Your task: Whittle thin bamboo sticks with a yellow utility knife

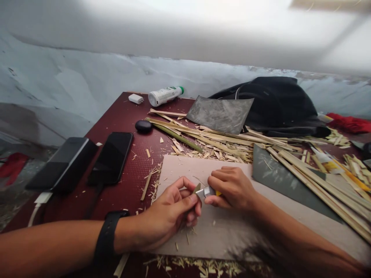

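My left hand point(176, 204), with a black watch point(108, 231) on its wrist, pinches a small greenish sliver of bamboo point(197, 189) between thumb and forefinger. In my right hand point(230, 188) is a utility knife point(209, 191) with a grey metal tip and a yellow body, most of it hidden by the fingers. Its blade meets the bamboo piece close to my left fingertips. Both hands are above a pale board point(179, 170) dotted with a few thin shavings.
Long bamboo strips point(319, 185) lie across a dark green sheet point(278, 173) on the right. A grey sheet point(220, 114), black bag point(275, 102) and white bottle point(165, 96) are at the back. Left on the dark red table point(116, 116) are a phone point(111, 158) and a black device point(62, 164).
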Demonstrator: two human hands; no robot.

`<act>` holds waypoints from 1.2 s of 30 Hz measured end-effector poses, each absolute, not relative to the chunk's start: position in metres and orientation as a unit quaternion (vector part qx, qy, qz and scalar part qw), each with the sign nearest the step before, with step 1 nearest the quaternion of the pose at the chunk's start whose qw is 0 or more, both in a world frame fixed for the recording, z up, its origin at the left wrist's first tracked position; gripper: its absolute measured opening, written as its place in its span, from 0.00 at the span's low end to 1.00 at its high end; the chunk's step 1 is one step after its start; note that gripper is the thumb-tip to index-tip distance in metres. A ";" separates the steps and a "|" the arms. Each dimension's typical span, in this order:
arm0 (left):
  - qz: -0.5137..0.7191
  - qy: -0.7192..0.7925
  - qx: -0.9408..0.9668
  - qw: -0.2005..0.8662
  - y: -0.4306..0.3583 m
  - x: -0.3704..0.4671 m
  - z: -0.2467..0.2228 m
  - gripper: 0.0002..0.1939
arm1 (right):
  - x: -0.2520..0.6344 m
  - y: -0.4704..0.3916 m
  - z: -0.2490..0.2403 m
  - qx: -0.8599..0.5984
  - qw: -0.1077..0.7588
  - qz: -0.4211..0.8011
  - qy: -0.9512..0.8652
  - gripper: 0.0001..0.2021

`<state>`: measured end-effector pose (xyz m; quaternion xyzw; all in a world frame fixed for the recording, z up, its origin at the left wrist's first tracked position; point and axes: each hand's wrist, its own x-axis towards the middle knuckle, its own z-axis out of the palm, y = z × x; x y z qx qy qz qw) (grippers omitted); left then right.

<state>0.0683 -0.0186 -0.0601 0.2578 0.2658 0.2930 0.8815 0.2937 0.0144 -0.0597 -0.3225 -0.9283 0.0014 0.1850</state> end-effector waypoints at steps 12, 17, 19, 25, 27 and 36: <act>0.290 0.248 0.265 0.885 -0.020 0.069 -0.073 0.11 | 0.286 0.006 -0.059 -0.350 0.199 -0.017 -0.915 0.29; 0.283 0.260 0.274 0.882 -0.018 0.069 -0.066 0.11 | 0.292 0.010 -0.061 -0.375 0.189 -0.026 -0.907 0.28; 0.279 0.244 0.309 0.876 -0.020 0.068 -0.067 0.11 | 0.298 0.015 -0.062 -0.431 0.181 -0.041 -0.883 0.26; 0.286 0.253 0.279 0.881 -0.021 0.069 -0.067 0.10 | 0.305 0.017 -0.060 -0.454 0.176 -0.045 -0.872 0.24; 0.287 0.253 0.255 0.888 -0.020 0.069 -0.064 0.10 | 0.302 0.014 -0.060 -0.430 0.179 -0.036 -0.884 0.23; 0.282 0.249 0.220 0.900 -0.019 0.068 -0.064 0.05 | 0.300 0.014 -0.058 -0.402 0.198 -0.007 -0.894 0.24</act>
